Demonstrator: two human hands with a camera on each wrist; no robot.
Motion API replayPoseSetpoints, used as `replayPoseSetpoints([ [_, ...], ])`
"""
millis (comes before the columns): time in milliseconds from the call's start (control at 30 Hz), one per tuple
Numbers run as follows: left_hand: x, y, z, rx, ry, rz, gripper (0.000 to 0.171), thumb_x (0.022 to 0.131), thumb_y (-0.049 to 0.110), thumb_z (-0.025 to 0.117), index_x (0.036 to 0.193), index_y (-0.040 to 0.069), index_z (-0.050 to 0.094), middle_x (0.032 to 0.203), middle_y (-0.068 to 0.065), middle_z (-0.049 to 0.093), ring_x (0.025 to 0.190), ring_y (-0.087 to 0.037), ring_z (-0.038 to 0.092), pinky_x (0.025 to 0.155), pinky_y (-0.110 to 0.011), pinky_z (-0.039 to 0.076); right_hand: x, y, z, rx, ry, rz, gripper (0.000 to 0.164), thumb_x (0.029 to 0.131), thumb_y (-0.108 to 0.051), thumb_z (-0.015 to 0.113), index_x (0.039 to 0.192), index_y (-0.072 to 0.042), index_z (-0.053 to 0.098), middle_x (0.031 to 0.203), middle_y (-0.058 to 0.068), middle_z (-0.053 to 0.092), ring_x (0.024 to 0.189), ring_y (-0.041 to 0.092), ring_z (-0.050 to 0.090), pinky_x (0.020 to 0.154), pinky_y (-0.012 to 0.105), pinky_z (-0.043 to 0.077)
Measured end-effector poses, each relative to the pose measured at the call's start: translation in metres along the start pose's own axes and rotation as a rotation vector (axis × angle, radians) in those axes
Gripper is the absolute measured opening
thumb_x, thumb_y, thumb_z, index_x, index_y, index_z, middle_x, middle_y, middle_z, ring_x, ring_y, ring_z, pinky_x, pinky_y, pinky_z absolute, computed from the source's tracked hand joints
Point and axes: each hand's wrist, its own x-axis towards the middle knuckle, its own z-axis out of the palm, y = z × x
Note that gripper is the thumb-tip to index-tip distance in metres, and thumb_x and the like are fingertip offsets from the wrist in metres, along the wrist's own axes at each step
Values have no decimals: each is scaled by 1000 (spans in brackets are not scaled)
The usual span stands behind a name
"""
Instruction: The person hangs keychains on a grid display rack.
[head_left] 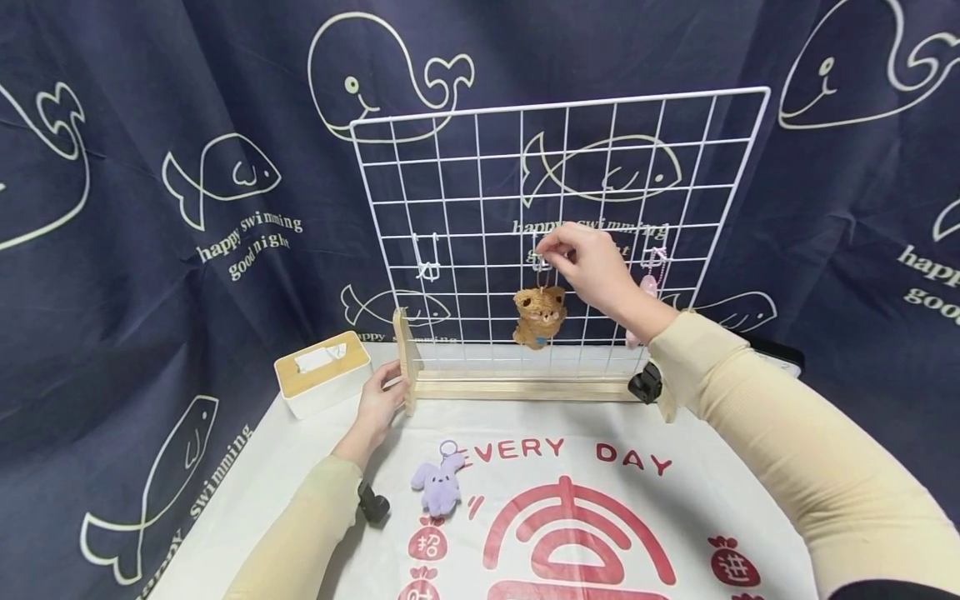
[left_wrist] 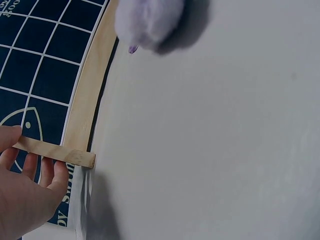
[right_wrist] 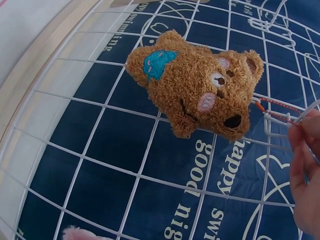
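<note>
A brown plush bear keychain (head_left: 540, 317) hangs by its orange-red cord in front of a white wire grid panel (head_left: 480, 200). My right hand (head_left: 588, 262) pinches the cord's upper end beside a white hook on the grid. In the right wrist view the bear (right_wrist: 200, 90) lies sideways, with a blue patch on its belly. My left hand (head_left: 381, 404) holds the wooden end piece (head_left: 406, 358) of the grid's stand, thumb on one side and fingers on the other. A purple plush bunny keychain (head_left: 438, 486) lies on the table below the stand.
A pink charm (head_left: 648, 286) hangs on a hook at the grid's right, partly behind my right wrist. Another white hook (head_left: 428, 269) sits at the left. A tissue box (head_left: 322, 371) stands left of the stand. A dark device (head_left: 780, 357) lies behind my right arm.
</note>
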Motion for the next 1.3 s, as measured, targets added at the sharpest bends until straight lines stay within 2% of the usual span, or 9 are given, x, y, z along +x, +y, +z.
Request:
replayPoseSetpoints([
  [367, 1, -2, 2, -17, 0, 8, 48, 100, -1, 59, 146, -1, 47, 142, -25, 50, 131, -41, 49, 111, -53, 44, 0, 0, 3, -110, 65, 40, 6, 95, -4, 70, 94, -9, 73, 93, 5, 70, 81, 22, 63, 70, 38, 51],
  [500, 2, -2, 3, -25, 2, 6, 47, 100, -2, 59, 146, -1, 48, 141, -24, 50, 131, -41, 49, 111, -52, 45, -2, -1, 2, -118, 71, 61, 6, 94, -3, 71, 95, -9, 71, 90, 6, 68, 81, 23, 63, 69, 39, 50],
  [700, 1, -2, 3, -17, 3, 6, 47, 100, -1, 60, 146, -1, 48, 142, -25, 50, 131, -42, 49, 111, -53, 45, -6, -4, 2, -23, 82, 99, 4, 94, -4, 71, 97, -5, 70, 88, 9, 69, 77, 23, 64, 70, 35, 49],
  [867, 0, -1, 3, -7, 0, 6, 48, 100, -1, 60, 146, -1, 48, 142, -25, 50, 132, -42, 49, 111, -54, 44, -13, -6, 2, 23, 70, 117, 6, 99, -10, 66, 100, -5, 70, 89, 8, 71, 78, 21, 64, 69, 32, 49],
  [967, 0, -1, 2, -1, 4, 6, 48, 100, -1, 59, 146, -2, 47, 142, -25, 49, 132, -42, 49, 111, -54, 44, -18, -7, 3, 53, 73, 124, 12, 101, -14, 63, 101, -5, 70, 89, 7, 71, 78, 19, 63, 68, 25, 49],
  [1133, 0, -1, 1, -2, 8, -1, 47, 101, 0, 60, 146, -1, 48, 143, -25, 49, 132, -42, 49, 112, -54, 44, -29, -9, 1, 119, 94, 143, 11, 101, -13, 63, 100, -3, 69, 87, 8, 71, 74, 16, 60, 64, 16, 47],
  [1300, 0, 1, 1, -5, 8, -11, 48, 101, 1, 60, 147, -1, 47, 144, -24, 49, 133, -42, 48, 112, -53, 43, -46, -8, 3, 178, 79, 175, 10, 101, -12, 64, 96, -4, 67, 82, 10, 70, 71, 13, 60, 61, 18, 48],
])
